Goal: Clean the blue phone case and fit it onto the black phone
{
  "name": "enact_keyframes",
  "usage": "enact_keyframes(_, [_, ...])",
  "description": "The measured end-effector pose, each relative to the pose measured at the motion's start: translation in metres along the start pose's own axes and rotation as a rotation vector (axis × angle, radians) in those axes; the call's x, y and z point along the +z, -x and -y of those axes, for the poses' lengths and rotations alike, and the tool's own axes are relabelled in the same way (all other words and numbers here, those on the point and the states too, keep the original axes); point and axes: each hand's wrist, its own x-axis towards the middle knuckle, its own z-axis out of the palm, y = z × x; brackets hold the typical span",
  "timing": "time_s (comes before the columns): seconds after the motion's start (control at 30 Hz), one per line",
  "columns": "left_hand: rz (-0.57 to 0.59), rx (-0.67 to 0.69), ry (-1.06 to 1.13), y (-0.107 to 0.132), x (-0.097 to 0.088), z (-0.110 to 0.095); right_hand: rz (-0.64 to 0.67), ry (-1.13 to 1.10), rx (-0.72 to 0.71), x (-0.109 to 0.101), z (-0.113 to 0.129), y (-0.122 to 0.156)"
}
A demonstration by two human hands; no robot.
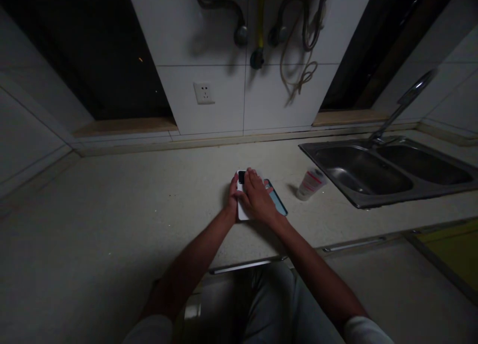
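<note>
A white phone (241,178) with a dark camera block lies face down on the pale countertop (149,194). My right hand (257,197) lies flat on top of it, fingers stretched forward. My left hand (233,197) grips the phone's left edge, mostly hidden behind the right hand. A second flat item with a teal face and dark rim (278,200) lies just right of the phone, partly under my right hand.
A small white container with a red label (310,183) lies on its side right of the hands. A double steel sink (388,170) with a tap (403,102) fills the right side. A wall socket (203,92) and hoses (261,30) hang behind.
</note>
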Motion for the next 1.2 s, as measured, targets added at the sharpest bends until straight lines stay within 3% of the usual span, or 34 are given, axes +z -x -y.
enact_keyframes(0.13, [0.055,-0.104,0.036,-0.002,-0.008,-0.007,0.05,0.023,-0.148,0.008,0.025,0.01])
enact_keyframes(0.23, [0.072,-0.09,0.069,-0.003,-0.013,-0.017,0.088,0.019,-0.28,0.015,0.038,0.028])
enact_keyframes(0.47, [0.077,-0.051,0.114,0.0,-0.008,-0.024,0.047,-0.018,-0.4,0.013,0.025,0.061])
enact_keyframes(0.7, [0.059,-0.042,0.124,-0.002,-0.008,-0.018,-0.1,-0.056,-0.354,0.006,0.002,0.078])
enact_keyframes(0.97, [-0.026,-0.016,0.154,-0.007,-0.012,-0.01,-0.235,-0.141,-0.229,-0.006,-0.018,0.069])
enact_keyframes(1.2, [-0.092,-0.047,0.152,-0.008,-0.014,-0.006,-0.271,-0.113,-0.289,0.001,-0.002,0.058])
